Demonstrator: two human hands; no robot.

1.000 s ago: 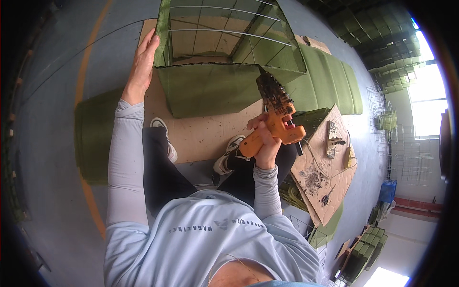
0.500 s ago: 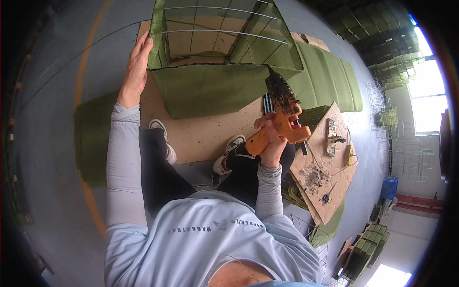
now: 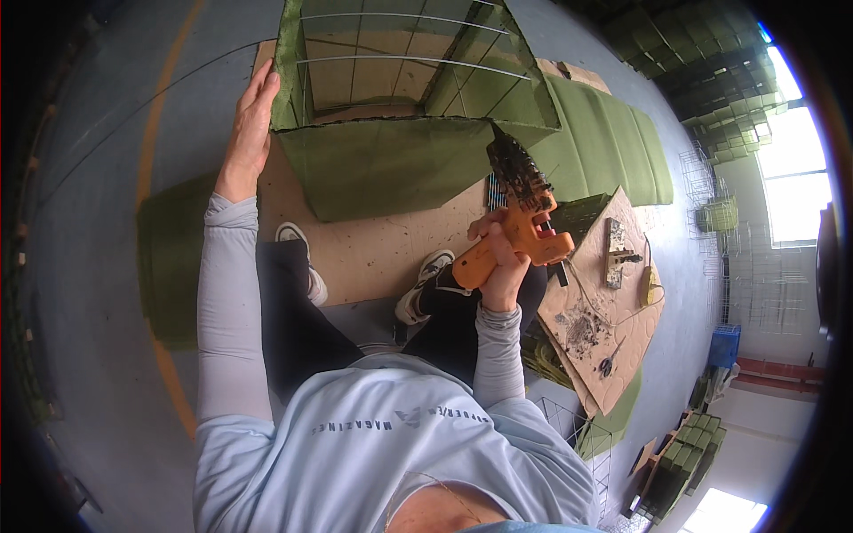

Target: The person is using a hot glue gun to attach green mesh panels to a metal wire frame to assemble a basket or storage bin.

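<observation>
In front of me stands an open box of green fabric (image 3: 382,169) over a wire frame, with metal wires crossing its opening. Against its left edge lies my left hand (image 3: 249,133), fingers stretched out flat along the outer side. My right hand (image 3: 500,259) is wrapped round the handle of an orange glue gun (image 3: 538,238). Black residue crusts the gun's front, and its pointed tip is at the box's near right edge, though I cannot tell if they touch. A short black stick shows at the gun's rear.
Brown cardboard (image 3: 355,258) lies under the box and by my shoes. At right, a stained cardboard-topped surface (image 3: 613,329) bears scissors (image 3: 607,364), a smeared block (image 3: 615,253) and a yellow-handled tool (image 3: 651,286). Green fabric sheets (image 3: 613,142) lie beyond. Green stacks (image 3: 702,80) and wire frames line the right.
The glue gun and my right hand have shifted slightly left. The box and my left hand have also edged a little to the left.
</observation>
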